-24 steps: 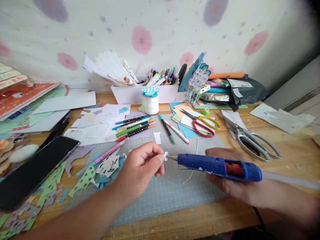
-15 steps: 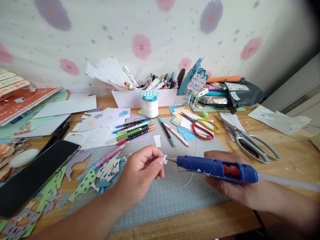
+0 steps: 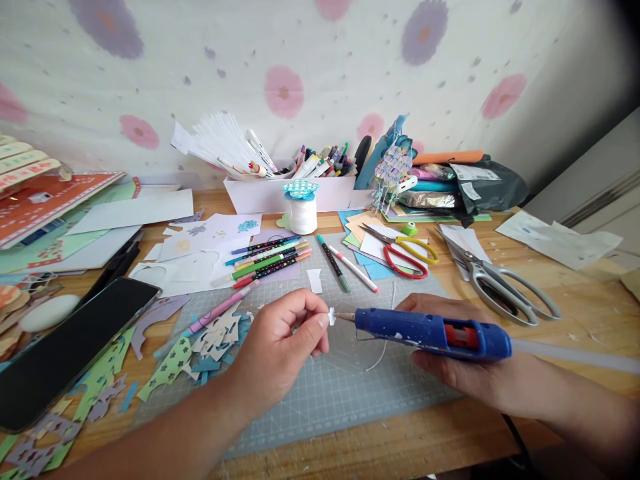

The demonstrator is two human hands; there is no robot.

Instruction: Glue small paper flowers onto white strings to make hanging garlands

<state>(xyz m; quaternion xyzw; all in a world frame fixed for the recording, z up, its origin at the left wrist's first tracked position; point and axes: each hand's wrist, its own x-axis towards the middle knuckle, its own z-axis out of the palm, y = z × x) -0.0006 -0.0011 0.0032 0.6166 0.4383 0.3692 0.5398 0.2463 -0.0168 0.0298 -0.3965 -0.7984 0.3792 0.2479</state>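
A wooden worktop (image 3: 425, 427) spreads across the lower frame, with a gridded grey mat (image 3: 320, 400) lying over its middle. Toward the upper centre I see a long white box (image 3: 255, 195), packed with upright pens and markers (image 3: 320, 160) on its right side and a fanned sheaf of white strips (image 3: 215, 143) leaning out at its left. At the upper right a dark plastic bag (image 3: 503, 183) with white labels lies beside some shiny packets (image 3: 433, 193); whatever is inside it I can't make out. A black phone (image 3: 75, 353) lies at the lower left. The right hand (image 3: 460, 373), right of centre, has its grip wrapped round a blue glue gun (image 3: 400, 325) pointed toward the left; an opening in the gun's body shows a red part within, and a translucent glue stick (image 3: 575, 355) runs out of its rear. At the centre, the left hand (image 3: 283, 340) keeps a narrow grip, thumb and forefinger pinched together. A white cylinder (image 3: 303, 217) topped with blue patterned paper stands before the box; whether it is hollow I can't tell. Smallest is the white piece (image 3: 331, 316) between the left fingertips, at the frame's centre, right by the gun's nozzle (image 3: 345, 316); whether they touch I can't say.
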